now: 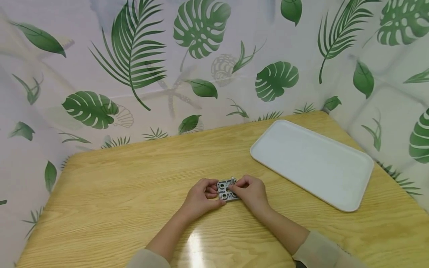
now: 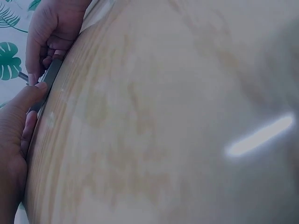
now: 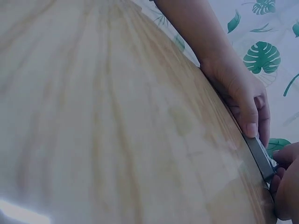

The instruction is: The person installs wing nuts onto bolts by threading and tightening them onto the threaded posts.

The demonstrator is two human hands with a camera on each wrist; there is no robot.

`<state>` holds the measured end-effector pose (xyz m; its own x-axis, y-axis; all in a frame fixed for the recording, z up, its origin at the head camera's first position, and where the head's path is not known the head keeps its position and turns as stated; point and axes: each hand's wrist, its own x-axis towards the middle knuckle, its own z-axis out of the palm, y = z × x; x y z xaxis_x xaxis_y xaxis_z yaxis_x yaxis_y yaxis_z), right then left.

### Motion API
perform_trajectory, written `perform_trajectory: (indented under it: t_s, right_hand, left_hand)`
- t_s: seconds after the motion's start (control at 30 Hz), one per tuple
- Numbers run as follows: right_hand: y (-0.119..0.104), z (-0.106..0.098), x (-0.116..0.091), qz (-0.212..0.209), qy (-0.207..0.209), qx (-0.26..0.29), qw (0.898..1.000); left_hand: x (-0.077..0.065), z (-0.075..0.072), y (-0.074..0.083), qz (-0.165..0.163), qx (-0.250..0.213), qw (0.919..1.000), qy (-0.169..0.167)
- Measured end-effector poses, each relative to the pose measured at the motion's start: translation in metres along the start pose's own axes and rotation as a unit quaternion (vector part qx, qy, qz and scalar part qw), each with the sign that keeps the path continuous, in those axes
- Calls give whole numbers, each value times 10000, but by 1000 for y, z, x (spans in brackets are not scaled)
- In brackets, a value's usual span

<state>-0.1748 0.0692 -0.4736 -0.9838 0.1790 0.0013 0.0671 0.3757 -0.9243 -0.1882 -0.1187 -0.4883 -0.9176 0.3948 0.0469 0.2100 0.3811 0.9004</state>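
A small square grey metal plate with several round holes lies on the wooden table in front of the person. The left hand holds it from the left, thumb at the near edge and fingers by the far left corner. At the plate's far right corner a small shiny metal pin stands up, and the right hand pinches it between thumb and forefinger; its lower end is hidden. Seen edge-on in the right wrist view, the plate runs between both hands. The left wrist view shows its near side.
A white rectangular tray lies to the right, towards the back of the wooden table. Behind the table hangs a pale wall covering printed with green leaves. Light reflects off the tabletop nearest the person.
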Motion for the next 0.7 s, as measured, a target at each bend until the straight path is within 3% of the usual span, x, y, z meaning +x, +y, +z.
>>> perform_trajectory:
  t_s: [0.3,0.47,0.57,0.7]
  right_hand:
    - [-6,-3,-3,72,-113,-83,9999]
    - [-16,-17,6,-257,-817,-496,9951]
    - [-16,-32,26,-787,-1632,-995,9784]
    - [-10,-48,57,-1278,-2855,-1346,9402]
  left_hand:
    - [-1,0,-1,73,-45,10000,16]
    - [-1,0,0,121,-12,9999,4]
    - [0,-1,0,82,-16,10000,27]
    - [0,-2,1,19,-15,10000,50]
